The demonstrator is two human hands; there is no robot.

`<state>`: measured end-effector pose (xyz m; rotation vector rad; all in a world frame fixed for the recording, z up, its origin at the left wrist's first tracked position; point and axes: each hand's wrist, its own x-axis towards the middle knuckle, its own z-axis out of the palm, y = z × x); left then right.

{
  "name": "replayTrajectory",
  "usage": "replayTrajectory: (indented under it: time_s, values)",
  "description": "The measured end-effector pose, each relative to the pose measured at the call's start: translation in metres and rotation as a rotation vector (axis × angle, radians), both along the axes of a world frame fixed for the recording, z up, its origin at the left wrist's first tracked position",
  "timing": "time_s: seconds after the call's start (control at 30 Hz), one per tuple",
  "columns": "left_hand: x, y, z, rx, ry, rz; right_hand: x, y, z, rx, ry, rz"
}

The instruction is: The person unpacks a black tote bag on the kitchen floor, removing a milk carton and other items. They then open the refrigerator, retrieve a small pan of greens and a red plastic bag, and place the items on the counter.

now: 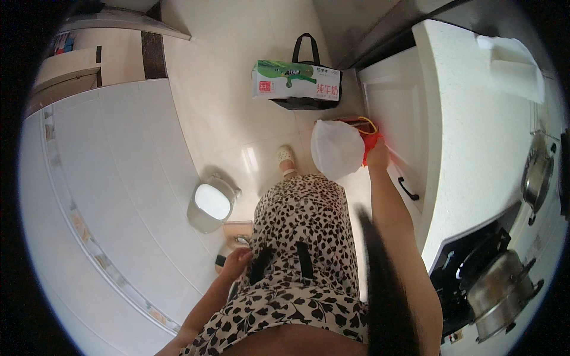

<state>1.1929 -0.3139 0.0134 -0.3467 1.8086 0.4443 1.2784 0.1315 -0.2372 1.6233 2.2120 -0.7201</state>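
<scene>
My right hand (378, 153) reaches down beside the white cabinet door and grips a red plastic bag (370, 143). A white, rounded plastic item (337, 149), perhaps a bag or a lid, hangs or lies just left of that hand and partly covers the red bag. A yellow loop (368, 126) shows above them. My left hand (240, 260) hangs at my side by the patterned dress (307, 204), fingers loosely curled, and nothing is seen in it.
A milk carton (294, 82) with a black bag (307, 104) stands on the tiled floor ahead. At left is a lidded bin (213, 202). On the right, a white countertop (481, 133) holds a steel pot (498, 289) over the black stove, and a pan (538, 175).
</scene>
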Motion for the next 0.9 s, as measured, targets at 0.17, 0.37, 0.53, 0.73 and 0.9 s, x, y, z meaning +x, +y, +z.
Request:
replayTrajectory:
  time_s: [0.17,0.37,0.53,0.73,0.9]
  values:
    - [0.035,-0.006,-0.023,0.007,-0.067,0.429,-0.011,0.004,-0.046,-0.038,0.049,0.021]
    - [0.028,0.054,-0.016,-0.025,-0.091,0.433,0.014,0.010,-0.148,-0.234,0.125,-0.004]
    - [0.039,0.048,-0.029,0.066,-0.036,0.488,-0.010,0.014,-0.104,-0.104,-0.080,0.415]
    - [0.055,0.010,-0.046,0.100,-0.061,0.517,0.015,0.024,-0.112,-0.206,0.053,0.452]
    - [0.052,-0.001,-0.039,0.080,-0.041,0.422,0.018,-0.002,-0.081,-0.142,0.031,0.519]
